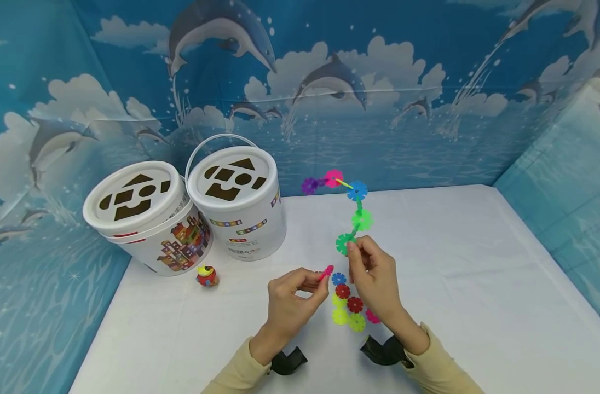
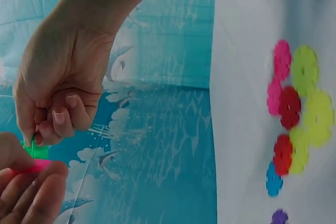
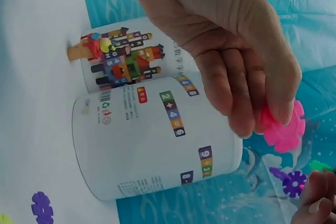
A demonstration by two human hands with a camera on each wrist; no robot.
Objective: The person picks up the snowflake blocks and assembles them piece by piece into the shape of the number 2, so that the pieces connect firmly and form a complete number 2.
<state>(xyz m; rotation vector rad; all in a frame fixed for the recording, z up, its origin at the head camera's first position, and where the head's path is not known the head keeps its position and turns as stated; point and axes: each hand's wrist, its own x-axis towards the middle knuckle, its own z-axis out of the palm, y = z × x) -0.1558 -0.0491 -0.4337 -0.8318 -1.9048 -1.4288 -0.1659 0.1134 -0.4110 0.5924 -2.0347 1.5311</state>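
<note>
My left hand (image 1: pixel 292 301) pinches a pink snowflake disc (image 1: pixel 326 272), seen edge-on in the head view; the disc's notched face (image 3: pixel 286 129) shows in the right wrist view. Close by on the right, my right hand (image 1: pixel 376 276) pinches a green snowflake disc (image 1: pixel 344 244) at the near end of a linked chain. That chain curves up and left through a light green disc (image 1: pixel 362 220), a blue disc (image 1: pixel 357 191) and a pink disc (image 1: pixel 334 178) to a purple disc (image 1: pixel 310 186). The pink disc in the left hand is apart from the chain in the head view.
Several loose discs, among them a red disc (image 1: pixel 355 305) and a yellow disc (image 1: pixel 340 316), lie on the white table (image 1: pixel 467 262) below the hands. Two white lidded buckets (image 1: pixel 253 230) stand at the back left. A small red toy figure (image 1: pixel 208 277) sits in front of them.
</note>
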